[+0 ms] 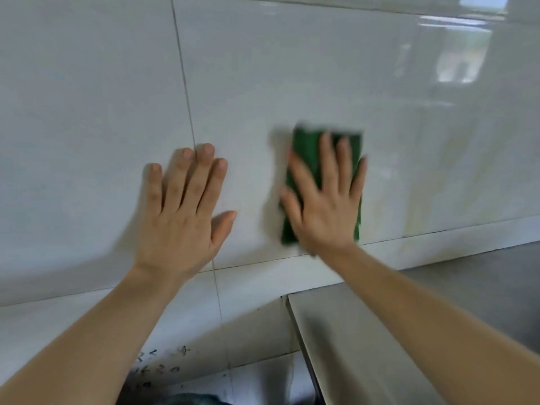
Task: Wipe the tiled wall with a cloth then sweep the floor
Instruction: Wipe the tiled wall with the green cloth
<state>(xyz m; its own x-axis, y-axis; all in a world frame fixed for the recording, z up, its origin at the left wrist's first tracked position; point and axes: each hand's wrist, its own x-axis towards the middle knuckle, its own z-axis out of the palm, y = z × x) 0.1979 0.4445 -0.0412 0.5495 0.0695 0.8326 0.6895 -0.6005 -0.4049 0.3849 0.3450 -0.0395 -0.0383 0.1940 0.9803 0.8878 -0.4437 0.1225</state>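
Green cloth (pixel 305 154) flat on tiled wall (pixel 292 68), pinned under right hand (pixel 323 211), fingers spread, cloth edge showing past fingertips. Left hand (pixel 181 220) flat on wall, fingers close together, thumb out, fingertips straddling grout line (pixel 182 71)

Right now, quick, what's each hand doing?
Left hand: open, flat on the tiled wall, holding nothing.
Right hand: open, fingers spread, pressing the green cloth against the wall.
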